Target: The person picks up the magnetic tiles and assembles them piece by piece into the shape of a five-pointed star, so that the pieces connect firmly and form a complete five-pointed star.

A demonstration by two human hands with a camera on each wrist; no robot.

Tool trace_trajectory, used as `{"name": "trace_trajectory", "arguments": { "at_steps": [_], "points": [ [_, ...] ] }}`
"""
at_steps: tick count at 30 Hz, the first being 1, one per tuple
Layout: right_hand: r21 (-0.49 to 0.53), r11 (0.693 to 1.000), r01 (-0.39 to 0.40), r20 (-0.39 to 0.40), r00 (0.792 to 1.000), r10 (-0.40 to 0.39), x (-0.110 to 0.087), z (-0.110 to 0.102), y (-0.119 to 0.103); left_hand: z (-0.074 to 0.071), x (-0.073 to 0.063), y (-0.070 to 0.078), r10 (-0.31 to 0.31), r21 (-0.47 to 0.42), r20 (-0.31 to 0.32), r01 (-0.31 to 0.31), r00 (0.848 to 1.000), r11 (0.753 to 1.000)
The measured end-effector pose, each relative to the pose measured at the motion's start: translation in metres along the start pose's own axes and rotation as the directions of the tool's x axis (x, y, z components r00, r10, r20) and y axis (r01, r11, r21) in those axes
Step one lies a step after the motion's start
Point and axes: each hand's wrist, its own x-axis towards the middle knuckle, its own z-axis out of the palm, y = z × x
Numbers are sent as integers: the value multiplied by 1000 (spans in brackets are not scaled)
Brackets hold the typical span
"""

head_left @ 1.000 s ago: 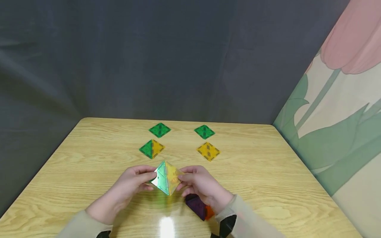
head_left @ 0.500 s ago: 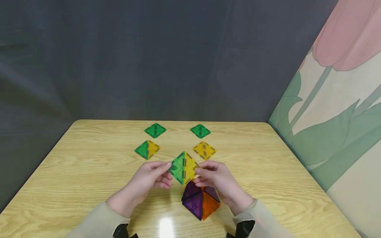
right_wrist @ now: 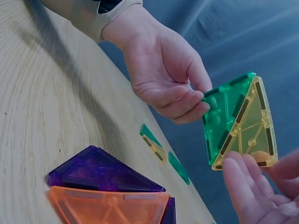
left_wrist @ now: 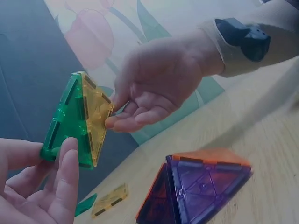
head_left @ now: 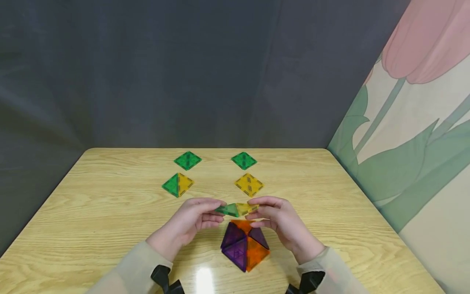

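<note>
At left on the bench [head_left: 110, 204], noted a two-tone diamond [head_left: 178, 185] of green and yellow lying flat, and a left green diamond [head_left: 188, 161] beyond, towards the far edge. Nearer, found the left hand [head_left: 191, 220] with thumb and fingers pinching the green side of a green-and-yellow piece [head_left: 236, 209]. Saw that piece raised off the bench between both hands, tilted nearly edge-on to the head view, apart from everything but the fingers. Farther right, placed a right green diamond [head_left: 244, 161] at the far side, a purple-and-orange solid [head_left: 245, 249] standing at the near side, below the raised piece, and a yellow diamond [head_left: 249, 185] flat between far and near. Last, came to the right hand [head_left: 277, 220], pinching the yellow side at its outer corner. Judged the step in hand as steadying and orienting the joined piece in the air. Seemed, for the next move, to call for an even grip from both sides, so as not to fold or part the seam. Could not make out any further tiles behind the visible faces. In the head view, lost part of the solid's far right behind the right fingers; in both wrist views, found the solid cut off at the bottom.
</note>
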Motion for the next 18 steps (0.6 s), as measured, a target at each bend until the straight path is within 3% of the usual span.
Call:
{"name": "trace_trajectory", "arguments": {
  "at_steps": [4, 12, 18],
  "points": [
    [-13, 999, -30, -16, 999, 29, 0, -5, 1, -1, 3, -2, -11, 23, -3, 11, 1000, 1000],
    [-114, 990, -78, -89, 994, 68, 4, -14, 8, -2, 16, -11, -11, 241, -71, 28, 997, 970],
    [-67, 992, -107, -99, 990, 100, 10, -23, 15, 0, 27, -18, -1, 287, -68, 20, 998, 958]
  ]
}}
